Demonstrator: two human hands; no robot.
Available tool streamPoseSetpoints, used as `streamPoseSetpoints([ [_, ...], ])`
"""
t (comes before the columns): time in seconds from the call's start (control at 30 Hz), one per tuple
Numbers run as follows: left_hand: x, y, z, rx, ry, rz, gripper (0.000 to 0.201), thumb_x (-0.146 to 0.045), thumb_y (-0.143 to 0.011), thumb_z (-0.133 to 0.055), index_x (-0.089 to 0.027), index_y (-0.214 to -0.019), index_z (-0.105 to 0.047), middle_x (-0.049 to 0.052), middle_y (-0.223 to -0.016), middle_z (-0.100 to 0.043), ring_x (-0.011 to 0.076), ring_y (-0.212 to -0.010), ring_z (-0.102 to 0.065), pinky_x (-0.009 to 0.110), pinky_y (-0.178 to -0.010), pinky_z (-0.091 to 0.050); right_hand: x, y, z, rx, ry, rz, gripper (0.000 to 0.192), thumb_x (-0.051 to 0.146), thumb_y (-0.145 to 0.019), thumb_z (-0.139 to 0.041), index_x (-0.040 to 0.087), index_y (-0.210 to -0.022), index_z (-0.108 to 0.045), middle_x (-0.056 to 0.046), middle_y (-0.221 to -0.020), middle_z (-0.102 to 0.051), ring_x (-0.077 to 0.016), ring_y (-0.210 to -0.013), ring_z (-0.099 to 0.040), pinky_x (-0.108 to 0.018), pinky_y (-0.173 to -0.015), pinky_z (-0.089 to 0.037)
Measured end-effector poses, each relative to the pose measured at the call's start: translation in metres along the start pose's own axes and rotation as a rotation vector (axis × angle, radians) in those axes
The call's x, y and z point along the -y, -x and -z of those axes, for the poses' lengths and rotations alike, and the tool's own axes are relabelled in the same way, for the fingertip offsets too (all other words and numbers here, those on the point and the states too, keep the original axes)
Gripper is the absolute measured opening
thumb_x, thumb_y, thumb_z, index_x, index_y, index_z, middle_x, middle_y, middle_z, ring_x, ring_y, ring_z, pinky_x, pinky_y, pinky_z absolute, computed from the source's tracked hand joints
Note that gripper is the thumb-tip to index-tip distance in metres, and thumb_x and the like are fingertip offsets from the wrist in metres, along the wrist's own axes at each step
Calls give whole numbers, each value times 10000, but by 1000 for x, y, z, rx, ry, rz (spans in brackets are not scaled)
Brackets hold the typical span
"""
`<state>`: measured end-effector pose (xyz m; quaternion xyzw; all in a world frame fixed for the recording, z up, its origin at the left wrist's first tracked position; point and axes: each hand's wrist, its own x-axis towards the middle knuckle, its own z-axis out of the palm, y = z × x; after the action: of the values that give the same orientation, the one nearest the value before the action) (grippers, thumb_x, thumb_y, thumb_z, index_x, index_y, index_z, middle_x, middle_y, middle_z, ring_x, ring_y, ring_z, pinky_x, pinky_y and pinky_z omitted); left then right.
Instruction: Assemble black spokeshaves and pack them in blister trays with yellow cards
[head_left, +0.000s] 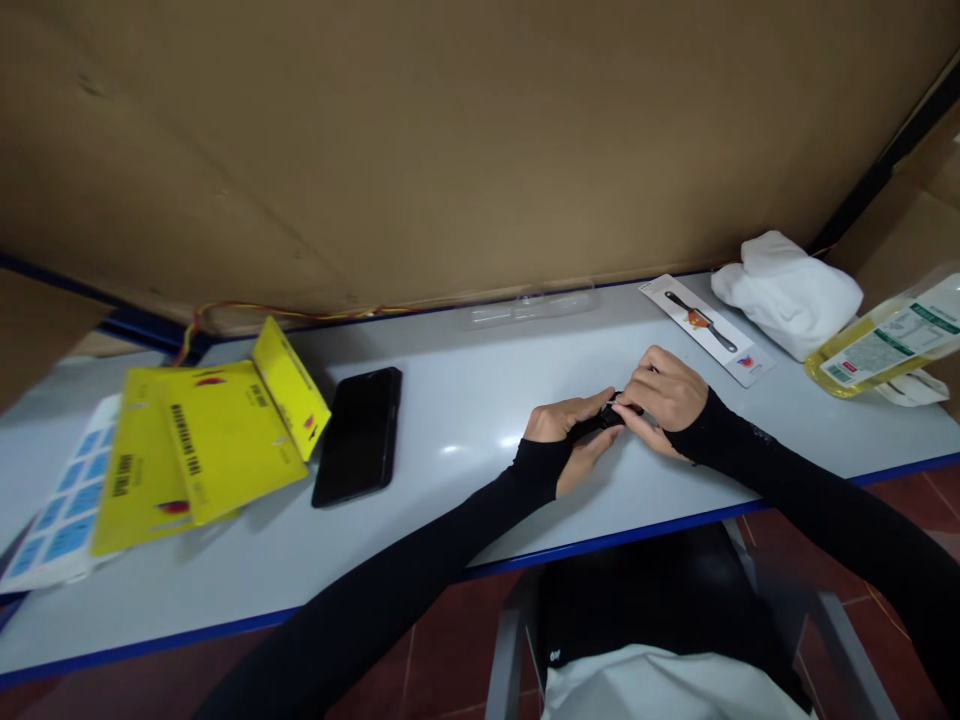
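In the head view both hands meet over the table, right of the middle. Between them is a black spokeshave, mostly covered by the fingers, with a bit of bright metal showing. My left hand is closed around its left side. The fingers of my right hand are bent and pinch at the spokeshave's centre and right part. A flat card picturing a black-handled spokeshave lies just beyond my right hand.
Yellow printed packaging and a blue-and-white sheet lie at left, beside a black phone. A clear plastic tray rests near the back wall. White cloth and a bottle of yellow liquid are at right.
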<state>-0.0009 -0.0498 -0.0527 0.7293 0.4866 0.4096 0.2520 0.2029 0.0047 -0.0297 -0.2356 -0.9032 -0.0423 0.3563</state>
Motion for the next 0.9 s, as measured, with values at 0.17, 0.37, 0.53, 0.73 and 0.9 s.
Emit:
streamPoseSetpoints([
  [0.17,-7,-1,5,21,0,4,441,-287,-865,-771,-195,-1295,-739,68,-1016,-816,195,-809,-764,313,-746,-608,1,-3,6,-13,-98,-45,105,197,-930,-655,179,-833,-690,-62,-722,-649,-229,-802,-486,-351,-686,-473],
  [0.37,-6,-2,3,14,15,1,424,-274,-856,-786,-214,-1275,-752,34,-891,-801,153,-711,-710,280,-686,-567,-5,-4,7,72,-157,-57,104,225,-965,-680,196,-878,-729,-64,-778,-714,-217,-797,-524,-356,-731,-503],
  [0.53,-7,-2,4,-10,47,-23,405,-282,-867,-768,-224,-1268,-759,29,-836,-788,148,-686,-697,283,-676,-573,-5,-5,10,51,-216,-80,114,252,-971,-684,212,-874,-729,-55,-808,-740,-210,-800,-561,-358,-740,-515],
  [0.73,-8,-2,3,0,73,69,396,-257,-847,-790,-233,-1242,-770,37,-925,-813,158,-752,-736,285,-698,-600,8,-8,30,41,-411,-348,121,322,-972,-693,215,-928,-731,-42,-852,-727,-184,-828,-615,-335,-734,-529],
  [0.9,-9,-4,0,-25,187,206,386,-290,-807,-829,-197,-1180,-796,59,-1002,-827,211,-820,-782,306,-675,-643,9,-13,43,-104,-878,-764,314,430,-882,-774,201,-1087,-708,-42,-862,-753,-130,-664,-630,-273,-582,-505],
])
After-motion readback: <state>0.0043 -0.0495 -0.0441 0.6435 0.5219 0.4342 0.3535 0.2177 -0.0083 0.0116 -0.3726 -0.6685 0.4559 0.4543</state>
